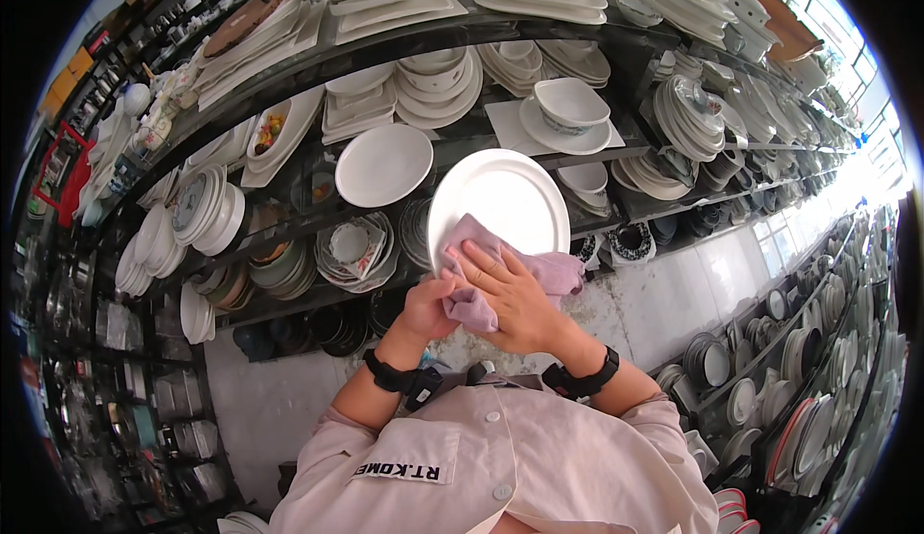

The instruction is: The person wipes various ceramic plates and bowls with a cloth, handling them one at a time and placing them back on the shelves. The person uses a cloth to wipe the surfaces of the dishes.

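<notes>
A round white plate (505, 192) is held tilted in front of my chest, its face toward me. My left hand (427, 310) grips the plate's lower left rim, thumb up along the edge. My right hand (508, 301) presses a mauve cloth (556, 272) against the lower part of the plate, fingers extended over the cloth. Part of the cloth bunches below the palm, close to my left fingers. The cloth and hands hide the plate's lower edge. Beyond the plate, a white oval dish (384, 165) lies on the shelf.
A dark shelf (318, 209) ahead carries several stacks of dishes, including a white bowl (572, 103) on a saucer. Racks of plates (804, 433) line the right, and a dark rack (125, 409) stands at the left. Pale tiled floor (664, 289) shows between them.
</notes>
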Demonstrator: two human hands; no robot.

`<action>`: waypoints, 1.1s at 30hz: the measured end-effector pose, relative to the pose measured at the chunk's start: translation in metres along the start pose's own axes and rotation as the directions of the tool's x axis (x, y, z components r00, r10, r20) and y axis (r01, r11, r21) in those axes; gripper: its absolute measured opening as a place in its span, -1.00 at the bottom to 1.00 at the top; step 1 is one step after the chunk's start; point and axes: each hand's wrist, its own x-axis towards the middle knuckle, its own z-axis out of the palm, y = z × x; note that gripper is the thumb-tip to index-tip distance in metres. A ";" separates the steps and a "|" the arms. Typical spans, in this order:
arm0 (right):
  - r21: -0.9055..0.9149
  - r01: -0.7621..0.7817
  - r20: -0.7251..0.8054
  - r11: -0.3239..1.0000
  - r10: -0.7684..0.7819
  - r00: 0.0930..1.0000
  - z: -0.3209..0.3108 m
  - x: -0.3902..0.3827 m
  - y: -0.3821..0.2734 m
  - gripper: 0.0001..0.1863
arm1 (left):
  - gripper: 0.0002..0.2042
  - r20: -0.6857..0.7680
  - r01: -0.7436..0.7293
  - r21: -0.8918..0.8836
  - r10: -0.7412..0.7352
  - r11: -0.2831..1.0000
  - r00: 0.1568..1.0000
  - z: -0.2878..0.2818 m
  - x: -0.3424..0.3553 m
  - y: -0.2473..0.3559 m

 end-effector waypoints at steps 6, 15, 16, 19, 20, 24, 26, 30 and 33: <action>-0.122 -0.072 0.090 0.990 0.083 0.992 -0.003 -0.032 0.012 -0.13 | -0.44 -0.159 -0.192 0.361 0.263 0.913 0.951 0.038 0.010 -0.006; -0.023 -0.343 -0.388 0.939 0.308 0.869 0.001 -0.041 0.076 -0.35 | -0.32 -0.032 -0.056 0.834 0.149 0.550 0.988 0.045 0.004 -0.002; 0.007 -0.347 -0.430 0.938 0.316 0.846 0.003 -0.036 0.082 -0.37 | -0.32 -0.051 -0.025 0.844 0.127 0.537 0.991 0.050 0.005 -0.001; 0.110 -0.195 -0.511 0.975 0.223 0.830 0.001 -0.032 0.093 -0.32 | -0.29 0.021 -0.099 0.896 0.181 0.432 0.983 0.052 0.008 0.001; 0.027 -0.187 -0.513 0.982 0.174 0.841 -0.004 -0.033 0.095 -0.33 | -0.27 0.043 -0.120 0.910 0.198 0.396 0.979 0.051 0.008 0.002; 0.523 -0.134 -0.542 0.842 0.449 0.711 -0.017 -0.035 0.104 -0.41 | -0.24 0.009 -0.058 0.856 0.097 0.514 0.995 0.046 0.001 0.031; 0.616 -0.178 -0.460 0.767 0.533 0.710 -0.027 -0.035 0.092 -0.37 | -0.21 -0.086 0.004 0.765 0.096 0.644 0.992 0.038 -0.009 0.040; 0.805 -0.214 -0.273 0.554 0.665 0.695 -0.039 -0.042 0.073 -0.33 | -0.18 -0.121 0.006 0.584 0.080 0.812 0.989 0.017 -0.028 0.054; 0.837 -0.237 -0.215 0.494 0.694 0.687 -0.036 -0.052 0.069 -0.49 | -0.16 -0.047 -0.056 0.543 0.096 0.838 0.994 0.026 -0.021 0.063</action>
